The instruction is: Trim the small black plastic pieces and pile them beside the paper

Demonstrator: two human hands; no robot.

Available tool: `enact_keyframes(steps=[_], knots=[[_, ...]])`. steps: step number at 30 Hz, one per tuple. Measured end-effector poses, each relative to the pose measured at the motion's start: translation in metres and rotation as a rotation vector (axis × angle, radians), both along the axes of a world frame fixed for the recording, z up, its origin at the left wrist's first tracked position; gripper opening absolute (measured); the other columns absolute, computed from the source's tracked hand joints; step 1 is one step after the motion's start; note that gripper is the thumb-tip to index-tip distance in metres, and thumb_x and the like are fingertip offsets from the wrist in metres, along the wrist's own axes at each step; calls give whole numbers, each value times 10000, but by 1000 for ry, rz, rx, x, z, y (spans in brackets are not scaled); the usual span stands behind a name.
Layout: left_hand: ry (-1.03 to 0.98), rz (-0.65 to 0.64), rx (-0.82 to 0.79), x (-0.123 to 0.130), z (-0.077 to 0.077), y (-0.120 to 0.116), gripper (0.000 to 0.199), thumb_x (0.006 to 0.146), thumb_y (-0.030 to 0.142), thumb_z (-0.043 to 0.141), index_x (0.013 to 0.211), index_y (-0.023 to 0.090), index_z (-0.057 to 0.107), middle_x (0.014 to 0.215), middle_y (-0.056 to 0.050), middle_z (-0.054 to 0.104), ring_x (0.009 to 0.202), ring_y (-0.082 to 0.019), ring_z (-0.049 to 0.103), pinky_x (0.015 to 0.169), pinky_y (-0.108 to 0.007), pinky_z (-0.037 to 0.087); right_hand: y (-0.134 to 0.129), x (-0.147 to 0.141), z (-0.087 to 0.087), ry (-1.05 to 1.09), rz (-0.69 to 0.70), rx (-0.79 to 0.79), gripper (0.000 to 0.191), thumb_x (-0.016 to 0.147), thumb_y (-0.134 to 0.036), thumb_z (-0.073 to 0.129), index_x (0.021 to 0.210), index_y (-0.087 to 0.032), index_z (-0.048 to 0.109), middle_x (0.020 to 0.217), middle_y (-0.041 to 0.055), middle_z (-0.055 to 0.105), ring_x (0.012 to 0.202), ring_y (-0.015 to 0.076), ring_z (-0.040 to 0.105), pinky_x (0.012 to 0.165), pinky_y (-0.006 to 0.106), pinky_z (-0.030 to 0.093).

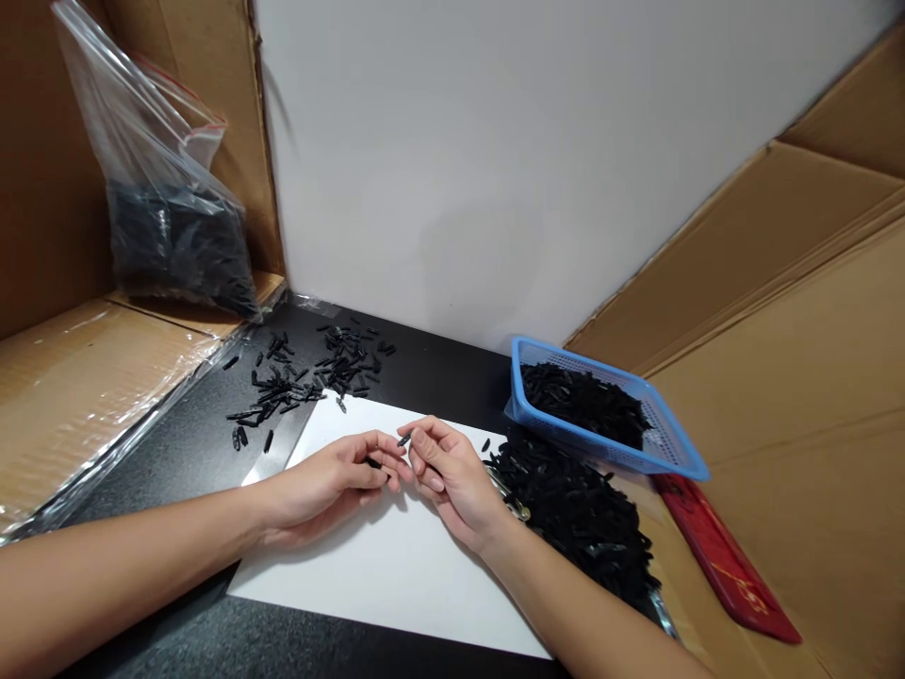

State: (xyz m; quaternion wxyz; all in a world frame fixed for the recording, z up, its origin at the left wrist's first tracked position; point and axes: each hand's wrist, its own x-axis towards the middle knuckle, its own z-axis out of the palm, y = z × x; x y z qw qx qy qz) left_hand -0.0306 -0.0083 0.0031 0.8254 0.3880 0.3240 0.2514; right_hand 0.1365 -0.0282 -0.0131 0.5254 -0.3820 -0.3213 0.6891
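Observation:
Over a white sheet (396,575), my two hands almost meet at the fingertips. My right hand (456,476) pinches a small dark elongated piece (403,438) between thumb and forefinger. In my left hand (339,481), the fingers curl around another small black piece (372,462), mostly hidden by them. Beside my right wrist lies a big heap of black pieces (580,519), partly covering a shiny metal object (521,512) that I cannot make out. Beyond my left hand, a looser scatter of black pieces (283,387) spreads over the dark tabletop.
A blue plastic basket (679,448) holding more black pieces stands behind the heap. At the right lies a red flat object (728,561) on cardboard. A clear zip bag (176,236) of dark pieces leans at the back left. Cardboard walls (798,311) flank the table.

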Motion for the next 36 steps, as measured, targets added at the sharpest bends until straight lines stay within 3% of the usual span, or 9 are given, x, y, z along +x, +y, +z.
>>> enact_keyframes(steps=[4, 8, 13, 16, 19, 23, 26, 30, 36], knots=[[29, 11, 64, 0, -4, 1, 79, 812, 189, 628, 876, 144, 624, 792, -36, 631, 650, -101, 491, 594, -220, 331, 0, 1, 0, -10, 7, 17, 244, 723, -348, 759, 835, -153, 665, 503, -67, 491, 375, 16, 225, 349, 148, 133], [71, 18, 105, 0, -5, 3, 207, 881, 355, 566, 931, 157, 601, 695, -11, 621, 477, -58, 395, 483, -206, 240, 0, 1, 2, 17, -5, 19, 177, 778, -331, 675, 763, -168, 608, 541, -46, 534, 375, 30, 259, 350, 159, 133], [99, 106, 137, 2, -4, 3, 254, 873, 376, 567, 1017, 167, 575, 634, 19, 603, 464, -56, 361, 464, -195, 223, -4, -5, 0, -78, -17, 54, 311, 810, -430, 614, 666, -184, 489, 533, -48, 525, 366, 41, 248, 350, 179, 116], [110, 144, 184, 5, -4, 1, 239, 867, 393, 567, 951, 170, 565, 579, 45, 568, 450, -56, 334, 458, -198, 203, -7, -11, -3, -253, -22, 95, 317, 735, -453, 712, 772, -196, 531, 494, -92, 459, 370, 47, 236, 367, 180, 159], [121, 160, 247, 7, -5, -1, 263, 865, 431, 561, 840, 169, 552, 477, 81, 470, 438, -60, 305, 473, -201, 214, -10, -16, -4, -395, -47, 178, 312, 698, -430, 752, 804, -189, 586, 494, -87, 446, 409, 71, 322, 419, 199, 255], [104, 166, 286, 8, -7, -2, 275, 856, 454, 566, 833, 181, 536, 513, 74, 509, 443, -64, 333, 482, -205, 230, -11, -18, -3, -469, -117, 221, 243, 718, -394, 749, 779, -187, 637, 485, -77, 426, 463, 98, 375, 483, 226, 302], [98, 182, 298, 6, -6, -1, 266, 845, 458, 575, 878, 198, 530, 491, 80, 507, 435, -68, 328, 469, -204, 217, -11, -16, -1, -368, -109, 189, 293, 706, -429, 757, 841, -194, 644, 487, -84, 393, 451, 94, 337, 449, 217, 253], [166, 225, 281, 4, -2, 2, 263, 842, 455, 566, 920, 211, 510, 507, 82, 512, 424, -65, 281, 430, -203, 163, -7, -9, 2, -72, -15, 62, 451, 811, -628, 544, 929, -197, 604, 570, -44, 472, 432, 85, 290, 394, 213, 140], [207, 261, 282, 3, 2, 5, 214, 871, 422, 528, 915, 214, 512, 488, 100, 416, 440, -72, 255, 429, -198, 177, -2, -1, 10, 113, 81, -71, 438, 822, -597, 549, 940, -176, 575, 712, 32, 594, 561, 114, 473, 436, 195, 255]])
